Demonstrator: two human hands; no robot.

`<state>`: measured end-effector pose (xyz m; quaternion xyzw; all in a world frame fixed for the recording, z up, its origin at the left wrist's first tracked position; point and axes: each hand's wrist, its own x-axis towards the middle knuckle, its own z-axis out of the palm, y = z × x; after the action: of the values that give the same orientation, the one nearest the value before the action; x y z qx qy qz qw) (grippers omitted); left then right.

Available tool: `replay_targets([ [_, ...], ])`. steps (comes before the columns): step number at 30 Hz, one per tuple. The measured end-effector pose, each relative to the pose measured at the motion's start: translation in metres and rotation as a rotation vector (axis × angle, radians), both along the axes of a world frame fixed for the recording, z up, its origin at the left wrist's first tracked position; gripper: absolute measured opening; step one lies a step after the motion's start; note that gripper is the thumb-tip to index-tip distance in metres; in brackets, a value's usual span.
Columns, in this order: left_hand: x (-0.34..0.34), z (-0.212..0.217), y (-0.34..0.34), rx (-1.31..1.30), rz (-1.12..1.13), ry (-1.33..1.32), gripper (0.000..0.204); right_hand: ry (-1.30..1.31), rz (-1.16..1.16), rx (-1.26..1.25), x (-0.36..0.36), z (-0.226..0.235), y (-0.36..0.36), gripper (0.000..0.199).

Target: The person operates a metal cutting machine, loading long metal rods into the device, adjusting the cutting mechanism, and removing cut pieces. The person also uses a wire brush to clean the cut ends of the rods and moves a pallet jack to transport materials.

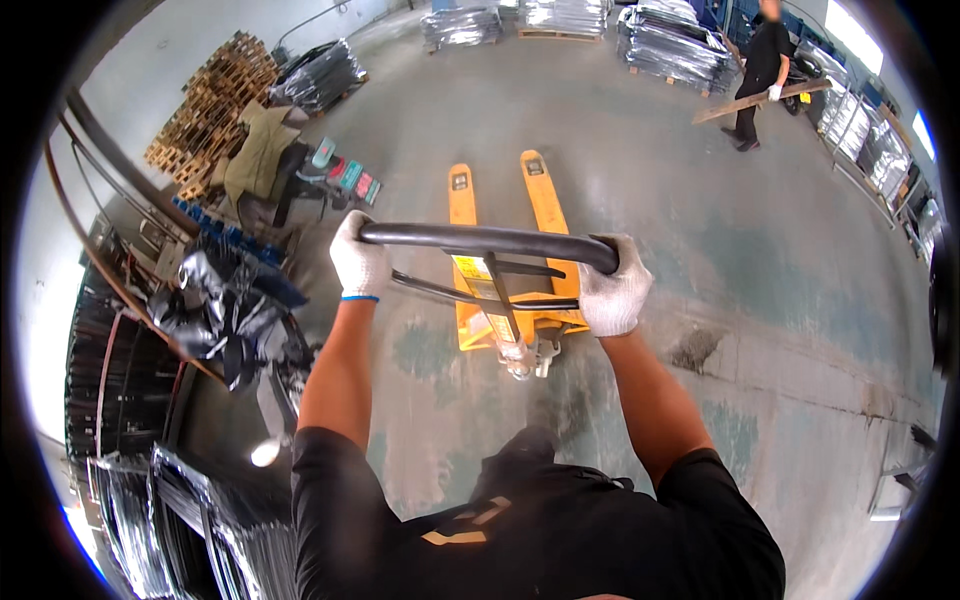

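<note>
A yellow pallet jack (548, 205) stands on the floor before me, its two forks pointing away and carrying nothing. Its black loop handle (470, 238) reaches up across the middle of the view. In a white knitted glove, my left hand (359, 260) is closed around the handle's left corner. My right hand (615, 287), gloved the same way, grips the right corner. Both arms stretch forward from black short sleeves. The fingertips on the far side of the handle are partly hidden.
Stacked wooden pallets (215, 110) and a scooter under a green cover (262, 150) stand at the left, with dark bagged items (235, 310) nearer. Wrapped pallet loads (675, 45) line the back. At far right a person (765, 70) carries a wooden plank (745, 103). The floor has a broken patch (697, 349).
</note>
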<state>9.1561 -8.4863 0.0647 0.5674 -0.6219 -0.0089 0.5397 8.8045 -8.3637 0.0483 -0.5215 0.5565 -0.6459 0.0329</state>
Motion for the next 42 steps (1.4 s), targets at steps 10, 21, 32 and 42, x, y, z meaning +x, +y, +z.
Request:
replay_targets([
  [10,-0.096,-0.013,-0.321,0.074,-0.030,-0.111,0.011,0.024,-0.110,0.026,-0.110,-0.023,-0.365,0.024],
  [21,-0.170,-0.025,-0.682,0.090,0.021,-0.057,0.016,0.006,-0.066,0.003,-0.193,-0.031,-0.792,0.019],
  [32,-0.204,-0.009,-0.973,-0.028,0.081,0.014,0.015,-0.241,0.321,0.116,-0.182,-0.055,-1.314,0.010],
  [42,0.085,-0.034,-1.332,0.019,0.269,-0.065,0.017,-0.064,0.317,0.010,0.065,-0.020,-1.499,0.008],
])
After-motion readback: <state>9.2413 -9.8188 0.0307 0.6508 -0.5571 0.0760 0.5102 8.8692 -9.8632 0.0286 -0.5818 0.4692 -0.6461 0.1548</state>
